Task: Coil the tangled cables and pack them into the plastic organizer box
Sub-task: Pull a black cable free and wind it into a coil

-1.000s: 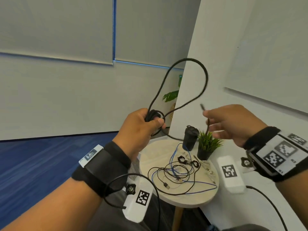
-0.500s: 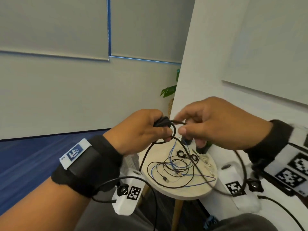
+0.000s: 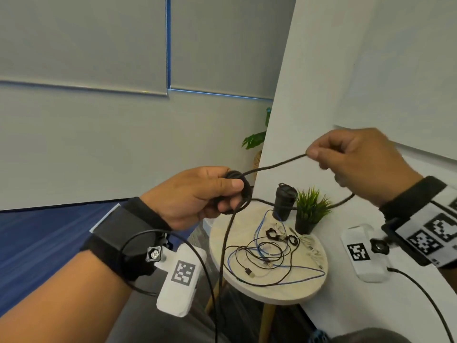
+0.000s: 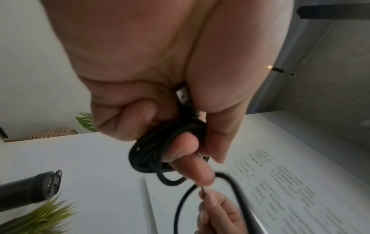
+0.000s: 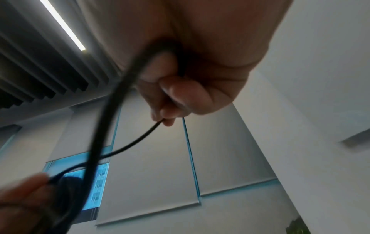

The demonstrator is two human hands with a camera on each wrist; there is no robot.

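Two hands up over round table (image 3: 284, 292), left hand (image 3: 195, 196) gripping black cable coil (image 3: 238, 188), right hand (image 3: 358, 164) pinching loose cable end.

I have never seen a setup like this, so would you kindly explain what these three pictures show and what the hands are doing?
No machine here: a person wears three cameras. The wide picture comes from the head; the close ones look along each wrist. The left hand holds a black coil of thick cable. The right hand pinches the cable's loose stretch, lifted away from the coil. Below, a round table carries tangled thin cables, a black cup and a small potted plant. No organizer box is visible.
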